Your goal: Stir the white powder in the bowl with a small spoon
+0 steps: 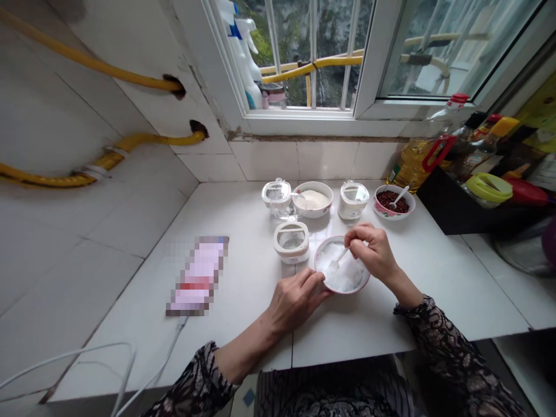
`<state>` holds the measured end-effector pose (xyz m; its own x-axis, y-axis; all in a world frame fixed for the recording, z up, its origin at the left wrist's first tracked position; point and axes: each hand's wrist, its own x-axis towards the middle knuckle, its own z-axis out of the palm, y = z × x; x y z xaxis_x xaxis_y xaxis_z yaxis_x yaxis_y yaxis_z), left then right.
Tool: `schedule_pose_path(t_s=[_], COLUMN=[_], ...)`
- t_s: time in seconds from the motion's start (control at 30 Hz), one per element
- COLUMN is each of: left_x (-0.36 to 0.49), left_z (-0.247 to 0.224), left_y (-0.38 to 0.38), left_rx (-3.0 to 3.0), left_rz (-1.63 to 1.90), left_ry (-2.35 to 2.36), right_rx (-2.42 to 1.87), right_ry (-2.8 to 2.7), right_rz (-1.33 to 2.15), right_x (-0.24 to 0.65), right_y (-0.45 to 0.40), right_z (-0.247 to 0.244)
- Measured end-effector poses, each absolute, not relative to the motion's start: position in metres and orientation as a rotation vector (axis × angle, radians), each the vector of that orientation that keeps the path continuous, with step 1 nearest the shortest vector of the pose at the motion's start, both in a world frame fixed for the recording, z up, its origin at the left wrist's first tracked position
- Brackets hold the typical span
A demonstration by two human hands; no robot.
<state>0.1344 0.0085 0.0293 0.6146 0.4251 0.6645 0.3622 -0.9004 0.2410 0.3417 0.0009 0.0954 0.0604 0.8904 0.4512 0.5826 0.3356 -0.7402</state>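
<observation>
A bowl [367,280] with a pinkish rim holds a white, grainy substance [347,277]. My left hand [297,295] grips the bowl's near left rim, thumb below and fingers at the edge. Pinched in my right hand [369,246] is a small white spoon [342,258], its tip in the white substance. Just left of the bowl stands a clear jar [291,243] with a cream rim. Behind are another jar [353,200], a bowl of pale powder [313,200], a jar with its clear lid raised [277,194], and a bowl of dark red grains [394,201] with a white spoon.
A blurred-out phone [198,275] lies on the white tiled counter [243,324], a white cable [174,341] running from it. At the right, a black rack [447,202] holds bottles beside an oil bottle [412,159]. A window and yellow pipes are behind.
</observation>
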Motion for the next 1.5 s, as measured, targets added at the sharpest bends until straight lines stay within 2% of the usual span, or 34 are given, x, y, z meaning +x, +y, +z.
schedule_pose_path(t_s=[0.17,0.43,0.6,0.77,0.87,1.07,1.23,1.37,1.5], left_x=[0.135,0.135,0.135,0.135,0.135,0.135,0.135,0.134,0.134], left_z=[0.029,0.027,0.027,0.025,0.025,0.029,0.03,0.029,0.028], left_y=[0.009,0.009,0.009,0.009,0.009,0.009,0.008,0.008,0.009], left_rx=[2.751,2.751,2.736,2.746,2.747,2.758,2.763,2.753,2.751], left_rz=[1.184,1.185,1.173,1.187,1.204,1.176,1.174,1.16,1.174], left_ry=[0.658,0.662,0.661,0.693,0.692,0.664,0.673,0.666,0.663], right_rx=[-1.38,-1.235,-1.177,-1.127,-1.07,-1.135,-1.208,-1.269,-1.401], right_ry=[-1.286,-1.091,-1.276,-1.866,-2.054,-1.696,-1.779,-1.866,-1.676], right_rz=[0.735,0.878,0.705,0.124,-0.02,0.02,0.035,0.168,0.342], right_x=[0.35,0.349,0.325,0.305,0.306,0.331,0.342,0.336,0.337], right_y=[0.004,0.011,0.002,0.002,0.004,-0.001,-0.001,0.002,0.003], right_z=[0.098,0.096,0.097,0.09,0.09,0.106,0.099,0.088,0.089])
